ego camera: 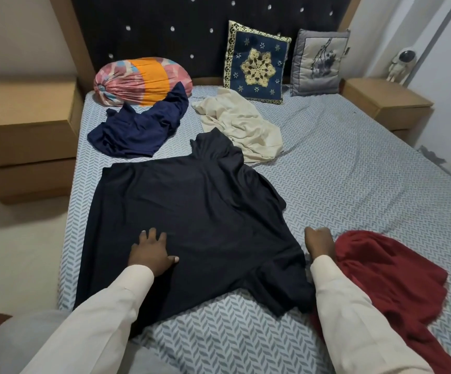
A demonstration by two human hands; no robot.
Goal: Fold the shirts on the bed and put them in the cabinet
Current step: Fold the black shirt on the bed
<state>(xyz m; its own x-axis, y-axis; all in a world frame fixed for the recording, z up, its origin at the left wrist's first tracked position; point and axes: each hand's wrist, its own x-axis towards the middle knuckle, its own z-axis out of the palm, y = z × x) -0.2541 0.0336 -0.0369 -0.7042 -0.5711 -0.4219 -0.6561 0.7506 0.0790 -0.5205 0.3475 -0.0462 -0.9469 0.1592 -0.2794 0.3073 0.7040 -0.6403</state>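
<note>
A black shirt [192, 217] lies spread out near the middle of the bed [354, 171], its body flat and its far end bunched up toward the headboard, one sleeve reaching to the near right. The left hand [151, 252] rests palm down on the near left part of this shirt, fingers spread apart and flat on the cloth. The right hand [319, 242] sits just beside the shirt's right edge, fingers curled together into a loose fist; whether it pinches any cloth there cannot be told. Both arms wear pale cream sleeves.

Just right of the right hand, touching the forearm, a dark red garment [386, 287] lies crumpled at the near right of the bed. Farther away, a navy blue shirt [140, 125] lies rumpled at the far left, its upper edge against a striped pink and orange bolster [140, 79]. A cream shirt [240, 125] lies crumpled just beyond the black shirt's bunched end, touching it. Two cushions lean on the dark studded headboard [192, 28]: a blue and gold cushion [256, 63] and, to its right, a grey cushion [318, 63]. Wooden bedside units stand at both sides, and a small white figurine [402, 66] stands on the right one
</note>
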